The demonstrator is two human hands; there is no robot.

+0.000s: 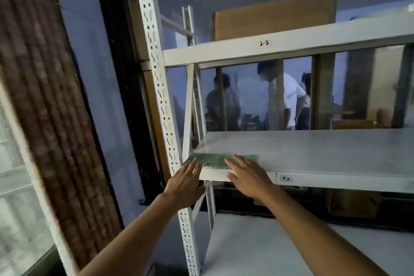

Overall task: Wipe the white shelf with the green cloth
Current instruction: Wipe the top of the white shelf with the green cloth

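The white shelf (313,150) is the middle board of a white metal rack, labelled 3-2 on its front lip. A green cloth (216,159) lies flat at the board's front left corner. My left hand (184,182) reaches past the front post with its fingers spread, the fingertips touching the cloth's left end. My right hand (247,177) lies flat and open, fingers resting on the cloth's right part and the palm over the shelf's front lip. Neither hand grips the cloth.
A perforated white post (161,87) stands just left of my hands. An upper board labelled 2-2 (291,40) hangs above, a lower board (291,242) below. Two people stand behind the glass beyond the rack. A brown curtain (44,96) and a window are at left.
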